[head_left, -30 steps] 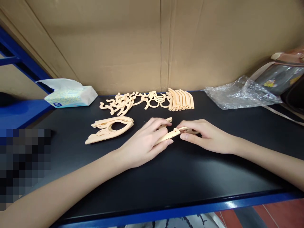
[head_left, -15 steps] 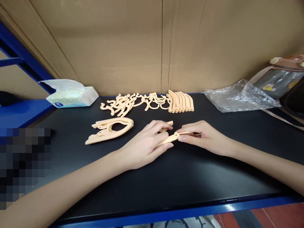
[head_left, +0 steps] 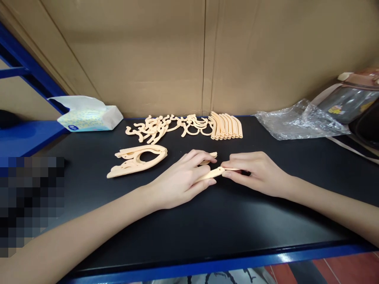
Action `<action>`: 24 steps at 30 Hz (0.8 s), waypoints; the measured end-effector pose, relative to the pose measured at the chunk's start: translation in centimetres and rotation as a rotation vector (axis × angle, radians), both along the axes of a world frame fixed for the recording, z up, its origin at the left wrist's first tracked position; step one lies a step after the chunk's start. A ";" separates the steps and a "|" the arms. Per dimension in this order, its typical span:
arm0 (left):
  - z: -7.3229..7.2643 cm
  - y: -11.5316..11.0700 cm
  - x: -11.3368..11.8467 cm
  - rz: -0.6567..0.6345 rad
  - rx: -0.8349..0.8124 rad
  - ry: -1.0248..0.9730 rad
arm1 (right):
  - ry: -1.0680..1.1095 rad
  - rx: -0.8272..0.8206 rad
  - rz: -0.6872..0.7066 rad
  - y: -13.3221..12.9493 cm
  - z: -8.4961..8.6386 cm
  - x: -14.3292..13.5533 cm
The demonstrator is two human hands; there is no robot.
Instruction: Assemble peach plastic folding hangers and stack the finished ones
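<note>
My left hand [head_left: 183, 179] is closed around a cream plastic hanger arm [head_left: 211, 173], its holed end pointing right. My right hand [head_left: 256, 171] pinches a thin cream hanger piece [head_left: 233, 169] that meets that end; most of it is hidden by the fingers. Just behind my left fingertips shows the end of another cream part [head_left: 213, 155], partly covered by the hand. To the left, folded cream hangers [head_left: 137, 159] lie stacked on the black table [head_left: 189, 232].
At the back sit a loose heap of hanger hooks [head_left: 154, 128] and a neat row of hanger arms [head_left: 226, 126]. A tissue pack [head_left: 89, 116] stands back left. Clear plastic bag [head_left: 299, 120] and a strapped bottle [head_left: 346, 100] occupy the right. Cardboard [head_left: 133, 51] walls the back.
My right fingers have shifted slightly around the thin piece, which now looks flatter at the arm's end. My left hand stays almost still. The view has tilted a little.
</note>
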State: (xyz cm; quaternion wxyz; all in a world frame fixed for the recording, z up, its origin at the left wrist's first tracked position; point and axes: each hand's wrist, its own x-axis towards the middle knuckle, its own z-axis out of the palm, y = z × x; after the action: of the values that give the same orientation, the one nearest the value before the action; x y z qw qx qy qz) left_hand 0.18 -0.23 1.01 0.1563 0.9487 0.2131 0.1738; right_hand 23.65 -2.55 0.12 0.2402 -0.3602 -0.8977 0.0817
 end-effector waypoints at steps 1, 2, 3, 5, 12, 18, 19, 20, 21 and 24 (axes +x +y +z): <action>0.0 0.0 0.0 -0.001 0.000 0.004 | -0.010 0.017 0.003 0.0 -0.1 0.0; 0.0 0.0 0.0 -0.002 0.000 0.008 | -0.023 0.032 0.001 0.0 -0.1 0.1; 0.0 0.0 0.0 -0.004 0.001 0.012 | -0.038 0.049 -0.001 0.0 -0.2 0.1; -0.1 0.0 0.0 -0.013 0.001 0.022 | -0.075 0.102 -0.008 -0.1 -0.2 0.1; -0.1 0.0 0.1 -0.024 0.012 0.063 | -0.238 0.390 -0.002 -0.4 0.1 -0.2; 0.0 -0.1 0.1 -0.030 0.019 0.043 | -0.273 0.462 0.006 -0.4 0.6 -0.5; 0.0 0.0 0.1 -0.031 0.015 0.033 | -0.272 0.452 0.011 -0.3 0.6 -0.5; 0.1 0.0 0.1 -0.028 0.003 0.022 | -0.272 0.439 0.021 -0.2 0.6 -0.4; 0.1 0.0 0.1 -0.025 -0.018 0.012 | -0.272 0.426 0.034 -0.1 0.6 -0.3; 0.1 0.2 -0.1 0.010 -0.099 -0.029 | -0.270 0.364 0.069 0.1 0.5 -0.1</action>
State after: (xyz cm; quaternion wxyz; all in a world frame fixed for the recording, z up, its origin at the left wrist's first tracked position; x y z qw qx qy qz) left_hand 0.07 -0.07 1.13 0.2052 0.9361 0.2238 0.1775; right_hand 23.55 -2.43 0.63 0.1758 -0.2879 -0.9334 -0.1224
